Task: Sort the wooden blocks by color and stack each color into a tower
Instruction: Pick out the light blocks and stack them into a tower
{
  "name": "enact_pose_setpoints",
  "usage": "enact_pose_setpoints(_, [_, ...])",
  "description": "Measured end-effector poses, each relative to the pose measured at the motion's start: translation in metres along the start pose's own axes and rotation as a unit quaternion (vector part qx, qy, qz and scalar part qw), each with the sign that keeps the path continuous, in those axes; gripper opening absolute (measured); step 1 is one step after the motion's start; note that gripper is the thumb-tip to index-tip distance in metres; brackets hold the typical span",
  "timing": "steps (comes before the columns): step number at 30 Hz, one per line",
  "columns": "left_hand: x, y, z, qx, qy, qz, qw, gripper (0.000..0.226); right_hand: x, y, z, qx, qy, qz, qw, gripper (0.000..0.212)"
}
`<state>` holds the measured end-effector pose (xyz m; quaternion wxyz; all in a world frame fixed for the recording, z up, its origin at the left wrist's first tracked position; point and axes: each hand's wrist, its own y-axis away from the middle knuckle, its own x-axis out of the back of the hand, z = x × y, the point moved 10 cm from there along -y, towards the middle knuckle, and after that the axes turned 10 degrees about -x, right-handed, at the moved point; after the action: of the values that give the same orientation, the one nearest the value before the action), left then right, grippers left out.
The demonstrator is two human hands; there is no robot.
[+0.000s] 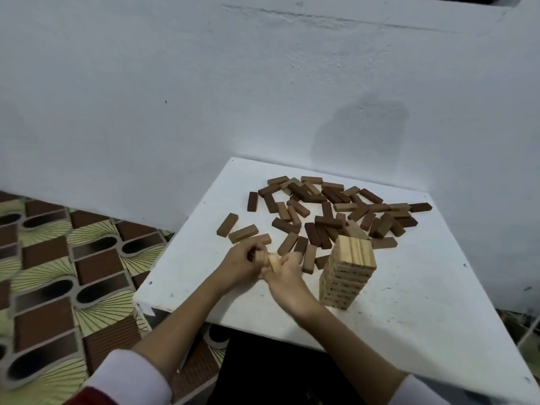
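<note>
together, both hands grip pale blocks (pixel 270 260) above the surface (pixel 409 302). left hand (pixel 242 263) fingers curl round them; right hand (pixel 285 274) pinches. a pale tower (pixel 347 271) stands beside.

Surface (pixel 394 302): white, with small dark scuffs. Tower (pixel 347 270): pale natural wood with darker grain stripes on top; loose blocks (pixel 330 211): mixed mid-brown and dark brown. Floor (pixel 58 273): repeating brown rectangles, dark ovals and yellow-green fan lines; wall (pixel 204 97): pale blue-white; sleeves (pixel 131 378): white.
</note>
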<state>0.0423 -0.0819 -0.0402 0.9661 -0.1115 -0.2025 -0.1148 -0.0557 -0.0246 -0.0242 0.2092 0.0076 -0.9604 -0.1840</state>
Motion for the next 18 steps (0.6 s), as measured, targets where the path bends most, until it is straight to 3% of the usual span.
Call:
enact_pose_setpoints(5, [-0.004, -0.005, -0.013, -0.017, -0.04, -0.014, 0.999, 0.017, 0.003, -0.019, 0.014, 0.039, 0.034, 0.088, 0.995, 0.019])
enact_pose_setpoints(7, [-0.005, -0.005, -0.012, -0.025, -0.044, -0.012, 0.999, 0.015, 0.003, -0.025, 0.019, 0.041, 0.106, 0.116, 0.987, 0.018])
enact_pose_setpoints(11, [-0.007, -0.007, -0.011, -0.056, -0.096, -0.025, 0.993, 0.011, 0.007, -0.026, 0.014, 0.084, 0.289, 0.19, 0.935, 0.033])
enact_pose_setpoints(14, [-0.004, -0.006, -0.017, -0.055, -0.106, -0.024, 0.993, 0.009, 0.009, -0.031, 0.021, 0.07, 0.27, 0.194, 0.94, 0.032])
enact_pose_setpoints(18, [0.004, -0.001, -0.018, -0.053, -0.092, 0.048, 0.993, 0.009, 0.016, -0.036, 0.03, 0.05, 0.242, 0.213, 0.945, 0.033])
